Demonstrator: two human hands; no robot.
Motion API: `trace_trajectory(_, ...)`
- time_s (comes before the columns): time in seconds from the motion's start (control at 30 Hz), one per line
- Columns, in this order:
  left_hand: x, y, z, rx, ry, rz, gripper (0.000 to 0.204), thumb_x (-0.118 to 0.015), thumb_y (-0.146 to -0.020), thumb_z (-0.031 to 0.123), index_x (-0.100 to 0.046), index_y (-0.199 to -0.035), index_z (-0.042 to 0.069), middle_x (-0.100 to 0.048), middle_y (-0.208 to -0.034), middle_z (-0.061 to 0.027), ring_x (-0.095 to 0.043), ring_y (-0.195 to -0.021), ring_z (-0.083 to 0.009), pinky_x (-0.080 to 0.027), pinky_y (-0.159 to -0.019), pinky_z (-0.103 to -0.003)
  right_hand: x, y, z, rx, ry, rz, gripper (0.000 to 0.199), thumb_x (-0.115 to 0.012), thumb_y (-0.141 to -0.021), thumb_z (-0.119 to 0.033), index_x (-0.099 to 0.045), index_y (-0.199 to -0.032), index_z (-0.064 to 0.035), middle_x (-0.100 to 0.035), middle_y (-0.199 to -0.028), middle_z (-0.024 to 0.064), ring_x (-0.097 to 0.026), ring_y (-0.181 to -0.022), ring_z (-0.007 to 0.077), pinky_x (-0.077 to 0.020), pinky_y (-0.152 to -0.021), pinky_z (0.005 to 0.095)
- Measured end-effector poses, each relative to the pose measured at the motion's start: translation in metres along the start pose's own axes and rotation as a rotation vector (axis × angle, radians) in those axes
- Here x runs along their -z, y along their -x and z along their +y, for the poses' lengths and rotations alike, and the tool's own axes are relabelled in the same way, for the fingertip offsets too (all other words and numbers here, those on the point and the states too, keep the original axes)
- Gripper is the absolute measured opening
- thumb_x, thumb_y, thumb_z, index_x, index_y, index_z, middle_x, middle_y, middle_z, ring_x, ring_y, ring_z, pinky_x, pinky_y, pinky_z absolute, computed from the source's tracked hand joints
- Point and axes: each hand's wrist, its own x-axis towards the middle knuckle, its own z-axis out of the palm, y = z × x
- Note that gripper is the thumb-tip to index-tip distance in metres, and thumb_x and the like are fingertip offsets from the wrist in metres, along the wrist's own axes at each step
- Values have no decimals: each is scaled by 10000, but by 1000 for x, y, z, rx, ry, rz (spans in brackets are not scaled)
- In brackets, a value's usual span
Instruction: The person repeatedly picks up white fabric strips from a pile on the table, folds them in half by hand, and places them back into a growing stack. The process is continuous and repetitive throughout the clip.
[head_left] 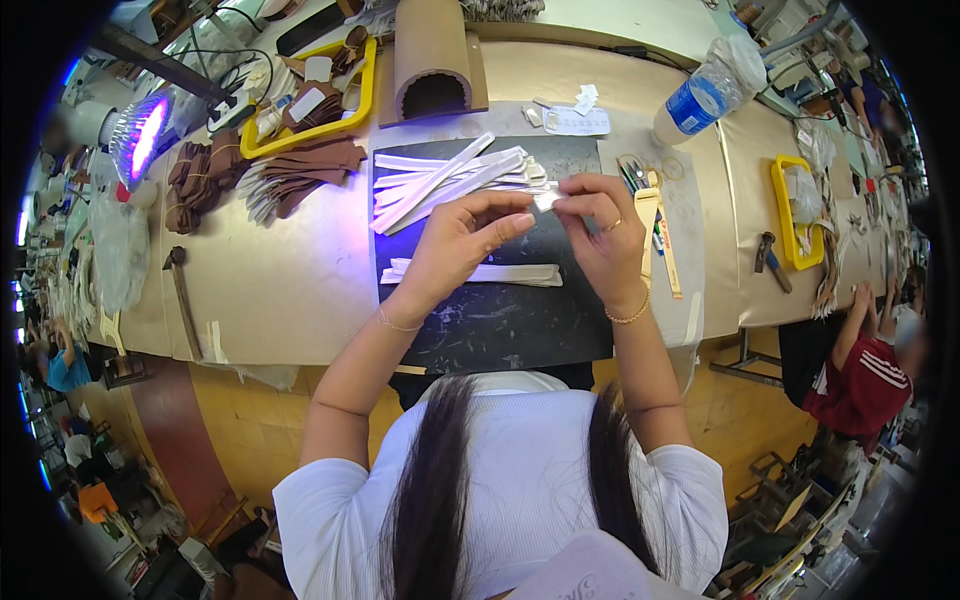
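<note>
White fabric-like strips (425, 195) lie fanned in a loose pile on a black mat (480, 325). Several more strips (510, 274) are stacked flat nearer me. Over the right end of the pile, my right hand (608, 232) pinches a small white strip end (546, 198) between thumb and fingers; how far that piece runs is hidden. Close by on the left, my left hand (455, 245) hovers with its fingers bent and its thumb apart. Nothing shows between its fingers.
Brown strip bundles (205, 180) and a yellow tray (368, 85) stand left, near a lit lamp (140, 140) and a hammer (182, 300). A brown tube (432, 60) sits behind. Right are a water bottle (695, 100), pens (637, 178), another hammer (772, 262) and a person (860, 385).
</note>
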Motion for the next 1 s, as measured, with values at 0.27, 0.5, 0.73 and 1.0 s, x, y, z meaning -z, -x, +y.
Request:
trace_trajectory(0.27,-6,10,9,-94,229,-18,239,-709,-943,118,-692,-1140,-16,-710,-1027,-76,-656,-915,-119,-533,-838,-255,-3,2,-24,-78,-178,-3,205,-779,-786,37,-687,-954,-35,-713,-960,100,-688,-844,233,-559,-740,315)
trace_trajectory(0.5,-2,15,13,-60,213,-33,229,-702,-936,89,-686,-1129,-35,-709,-1021,-94,-654,-890,-146,-535,-824,-272,-3,11,-32,-395,-452,-57,163,-766,-856,-27,-715,-1009,-8,-731,-945,96,-705,-866,173,-564,-774,285)
trace_trajectory(0.73,-7,18,22,-59,191,0,213,-706,-930,80,-700,-1111,-32,-722,-991,-92,-651,-845,-135,-532,-788,-262,-2,11,-40,-500,-571,13,133,-744,-887,-22,-695,-1005,11,-727,-953,102,-714,-875,149,-578,-788,269)
trace_trajectory(1.0,-7,14,20,-3,130,8,217,-697,-932,106,-688,-1095,-37,-714,-955,-98,-634,-809,-121,-513,-738,-254,-4,13,-32,-390,-409,-71,137,-734,-873,3,-692,-1003,-2,-727,-929,99,-725,-836,168,-566,-731,276)
